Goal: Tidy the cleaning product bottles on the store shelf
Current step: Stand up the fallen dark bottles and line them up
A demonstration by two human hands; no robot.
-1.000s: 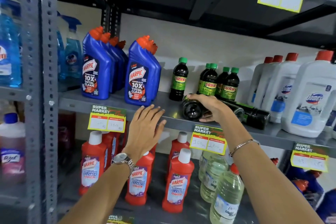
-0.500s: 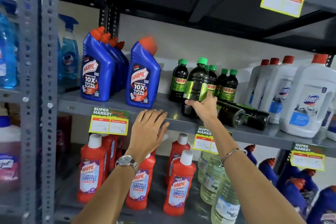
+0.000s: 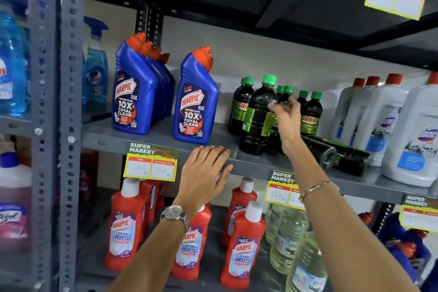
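Observation:
A dark Sunny bottle [image 3: 257,116] with a green cap stands upright near the front of the grey middle shelf [image 3: 154,136]. My right hand [image 3: 285,123] is just right of it, fingers loosely apart, thumb tip at the bottle's shoulder. Behind it stand more upright Sunny bottles [image 3: 310,116]. Two Sunny bottles [image 3: 331,155] lie on their sides to the right of my wrist. My left hand [image 3: 203,173] rests flat and open against the shelf's front edge, holding nothing.
Blue Harpic bottles [image 3: 196,102] stand left on the same shelf and white Domex jugs [image 3: 412,140] on the right. Below are red Harpic bottles [image 3: 244,244] and clear bottles [image 3: 289,237]. A perforated steel upright [image 3: 68,102] bounds the left; price tags [image 3: 151,163] hang off the edge.
My right hand lifted the lying Sunny bottle, stood it upright at the shelf front, then slid up from its base to its shoulder and loosened. The left hand stayed on the shelf edge.

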